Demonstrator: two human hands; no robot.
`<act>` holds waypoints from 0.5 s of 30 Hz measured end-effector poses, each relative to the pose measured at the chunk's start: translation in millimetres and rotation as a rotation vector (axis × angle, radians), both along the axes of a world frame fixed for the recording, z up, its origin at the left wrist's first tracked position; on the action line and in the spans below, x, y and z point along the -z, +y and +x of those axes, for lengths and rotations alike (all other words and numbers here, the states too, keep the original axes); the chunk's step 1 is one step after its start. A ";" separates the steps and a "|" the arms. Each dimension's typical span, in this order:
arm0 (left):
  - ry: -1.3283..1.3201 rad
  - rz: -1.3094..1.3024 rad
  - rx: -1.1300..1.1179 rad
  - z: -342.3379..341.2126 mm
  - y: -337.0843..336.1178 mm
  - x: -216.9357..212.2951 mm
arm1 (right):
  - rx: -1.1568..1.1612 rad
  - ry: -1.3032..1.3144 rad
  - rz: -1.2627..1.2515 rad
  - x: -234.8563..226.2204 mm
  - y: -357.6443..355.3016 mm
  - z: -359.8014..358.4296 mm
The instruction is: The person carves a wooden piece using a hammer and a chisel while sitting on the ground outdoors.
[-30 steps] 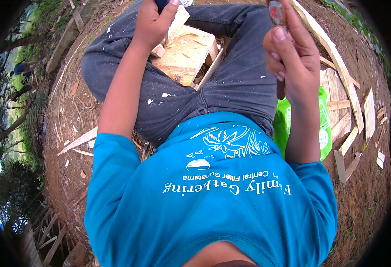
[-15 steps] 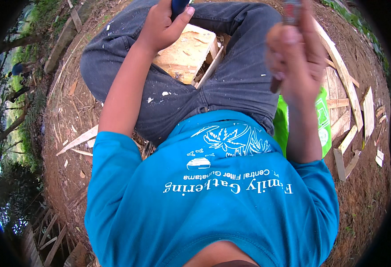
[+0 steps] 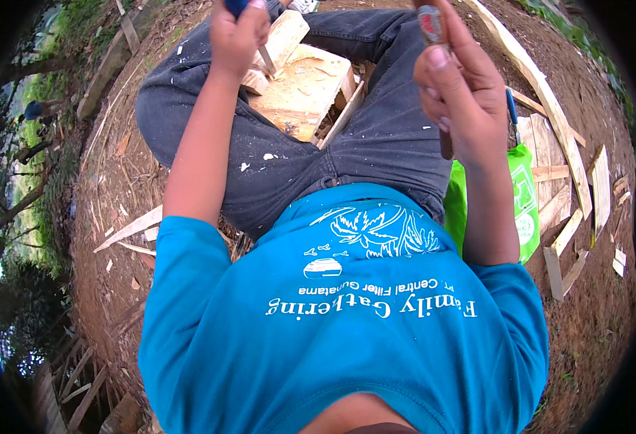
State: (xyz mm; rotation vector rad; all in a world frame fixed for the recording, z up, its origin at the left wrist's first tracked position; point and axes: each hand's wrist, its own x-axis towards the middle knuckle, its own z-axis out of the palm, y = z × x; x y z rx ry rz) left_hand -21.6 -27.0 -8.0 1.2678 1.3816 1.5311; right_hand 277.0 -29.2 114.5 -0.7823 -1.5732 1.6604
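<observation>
Wooden box [image 3: 307, 90] between knees. Left hand [image 3: 238, 36] has shifted its blue-handled tool, probably a chisel [image 3: 263, 58], onto the edge; right hand [image 3: 459, 90] keeps gripping the raised hammer handle [image 3: 433, 32].

Outdoors, daylight: bare brown dirt ground [image 3: 115, 188], scattered wood offcuts [image 3: 571, 181], green vegetation [image 3: 36, 145] at left edge.

At top centre I see the wooden box [image 3: 307, 90] resting on my lap, a bag [image 3: 524, 202] at right, and loose planks [image 3: 571, 188] on the ground further right.
</observation>
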 end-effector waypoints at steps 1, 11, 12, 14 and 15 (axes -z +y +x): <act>-0.246 0.005 0.058 -14.1 1.3 6.7 | 0.032 0.032 -0.090 0.6 1.4 3.9; -0.424 0.043 -0.056 0.0 9.4 -20.4 | 0.124 0.014 -0.151 34.5 -1.4 22.1; -0.351 0.043 -0.028 4.2 9.1 -18.6 | 0.116 0.003 -0.148 34.6 -1.3 22.5; -0.206 0.046 0.030 11.7 9.0 -15.7 | 0.117 -0.003 -0.148 34.6 -1.3 22.5; -0.155 0.019 0.028 15.8 8.1 -16.1 | 0.118 -0.006 -0.146 34.4 -1.5 22.4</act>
